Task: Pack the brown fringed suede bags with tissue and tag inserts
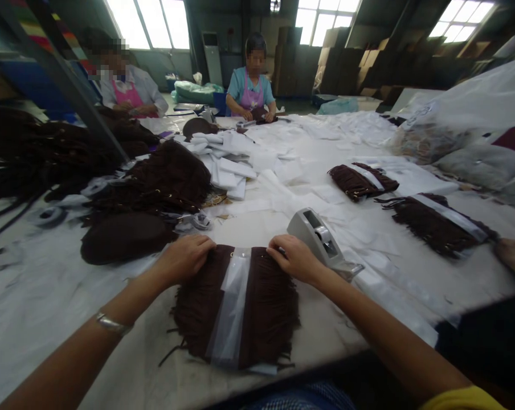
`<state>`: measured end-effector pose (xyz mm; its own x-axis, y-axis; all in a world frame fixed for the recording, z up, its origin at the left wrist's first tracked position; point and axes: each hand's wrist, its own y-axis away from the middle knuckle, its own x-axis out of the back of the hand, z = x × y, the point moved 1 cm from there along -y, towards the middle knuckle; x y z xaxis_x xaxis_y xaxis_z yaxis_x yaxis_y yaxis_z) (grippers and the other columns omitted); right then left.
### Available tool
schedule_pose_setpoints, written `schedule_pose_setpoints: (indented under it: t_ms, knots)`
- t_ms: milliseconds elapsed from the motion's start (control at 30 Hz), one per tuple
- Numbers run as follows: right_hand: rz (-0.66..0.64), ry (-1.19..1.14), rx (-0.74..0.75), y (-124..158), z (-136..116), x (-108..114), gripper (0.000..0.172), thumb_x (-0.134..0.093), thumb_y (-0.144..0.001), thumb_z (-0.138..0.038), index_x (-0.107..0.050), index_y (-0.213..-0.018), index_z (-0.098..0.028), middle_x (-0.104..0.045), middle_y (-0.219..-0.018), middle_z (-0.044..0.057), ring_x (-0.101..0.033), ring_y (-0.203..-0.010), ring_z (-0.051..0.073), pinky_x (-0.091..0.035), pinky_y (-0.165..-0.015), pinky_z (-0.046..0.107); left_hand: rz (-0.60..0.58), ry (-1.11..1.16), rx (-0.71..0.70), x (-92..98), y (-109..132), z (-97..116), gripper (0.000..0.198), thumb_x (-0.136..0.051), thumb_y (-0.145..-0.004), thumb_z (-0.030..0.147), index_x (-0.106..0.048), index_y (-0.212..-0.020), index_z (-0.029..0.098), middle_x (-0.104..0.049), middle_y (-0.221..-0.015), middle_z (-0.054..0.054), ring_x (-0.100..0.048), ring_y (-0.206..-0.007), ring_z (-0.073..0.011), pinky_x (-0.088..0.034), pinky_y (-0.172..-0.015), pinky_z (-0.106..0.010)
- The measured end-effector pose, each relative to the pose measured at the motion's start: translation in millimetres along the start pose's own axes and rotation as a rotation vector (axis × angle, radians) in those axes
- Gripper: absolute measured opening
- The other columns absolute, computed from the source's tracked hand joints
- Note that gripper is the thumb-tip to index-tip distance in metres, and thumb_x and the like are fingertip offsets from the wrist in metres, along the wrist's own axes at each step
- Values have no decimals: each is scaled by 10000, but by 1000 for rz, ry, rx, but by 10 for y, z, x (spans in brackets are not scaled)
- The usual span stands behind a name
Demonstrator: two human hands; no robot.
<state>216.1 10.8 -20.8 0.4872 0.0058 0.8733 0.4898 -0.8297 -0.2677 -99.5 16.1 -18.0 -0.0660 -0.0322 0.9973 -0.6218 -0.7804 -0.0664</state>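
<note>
Both hands, left hand (184,257) and right hand (295,259), clasp the top edge of the brown fringed bag (271,304), either side of its clear plastic strip (232,307), beside the tape dispenser (319,234).

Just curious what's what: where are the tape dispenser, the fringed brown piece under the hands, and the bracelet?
tape dispenser (316,234), head view, grey body.
fringed brown piece (270,302), head view, right half of its fringe.
bracelet (112,324), head view, middle of the band.

Fringed bag (240,307) on table (48,296), left hand (184,259) on its far-left corner, right hand (295,259) on far-right corner, tape dispenser (321,239) just behind right hand
</note>
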Motion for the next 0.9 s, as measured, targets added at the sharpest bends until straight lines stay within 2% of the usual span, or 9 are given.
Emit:
schedule_pose_setpoints:
  t_ms: [133,267,333,400,467,533,633,733,900]
  knots:
    - [-32,300,145,-4,-17,24,215,-513,-976,-267,-632,-826,-169,-696,-811,62,-625,-780,190,-374,-773,314,-21,139,-66,77,-13,-116,199,-504,-910,184,-626,-1062,222,-643,-1228,-74,-560,-1222,-239,-460,-995,-344]
    - [-12,438,117,29,-49,97,282,-519,-974,-304,-634,-752,-174,-687,-727,59,-613,-689,183,-334,-706,331,-46,166,-114,143,32,-248,216,-537,-948,287,-636,-1134,238,-674,-1102,-55,-637,-1017,-194,-488,-892,-291]
    - [-21,411,103,45,-43,141,304,-530,-973,-322,-632,-726,-176,-689,-714,55,-616,-680,180,-341,-704,328,-62,133,-147,158,70,-264,184,-527,-962,288,-671,-1064,236,-683,-1007,-48,-639,-957,-188,-487,-868,-291]
    - [-46,282,120,53,-28,176,282,-551,-972,-345,-646,-762,-184,-705,-754,41,-636,-727,179,-371,-744,315,-51,141,-160,149,110,-246,187,-509,-975,284,-687,-1017,242,-682,-1060,-50,-631,-1008,-191,-485,-892,-298]
    - [-62,103,134,56,-19,187,220,-573,-970,-357,-661,-843,-199,-720,-828,21,-650,-807,175,-399,-802,298,15,181,-122,120,127,-210,223,-511,-975,279,-660,-1139,256,-649,-1231,-59,-598,-1142,-204,-475,-963,-317]
    - [-55,-21,105,59,-25,165,178,-574,-974,-347,-661,-901,-209,-721,-873,13,-649,-852,168,-415,-813,279,76,214,-80,76,100,-168,373,-529,-964,273,-556,-1336,270,-592,-1363,-68,-540,-1260,-219,-454,-1036,-346]
    - [-2,-12,22,82,-54,87,199,-536,-993,-344,-654,-912,-206,-707,-867,16,-646,-813,159,-406,-734,258,72,239,-139,-3,-14,-111,486,-524,-963,248,-459,-1444,273,-605,-1370,-64,-516,-1301,-219,-434,-1078,-366]
    - [59,157,-3,118,-78,24,249,-490,-1011,-340,-650,-881,-200,-686,-810,10,-618,-679,141,-331,-613,267,73,218,-212,-73,-124,-86,350,-471,-996,244,-575,-1330,258,-675,-1256,-62,-613,-1156,-203,-485,-986,-341]
    - [25,427,7,138,-110,120,337,-496,-996,-341,-611,-715,-195,-634,-657,-4,-514,-519,124,-196,-545,313,56,181,-175,-111,-163,-90,220,-483,-998,273,-655,-1121,211,-705,-1079,-65,-645,-967,-194,-501,-828,-306]
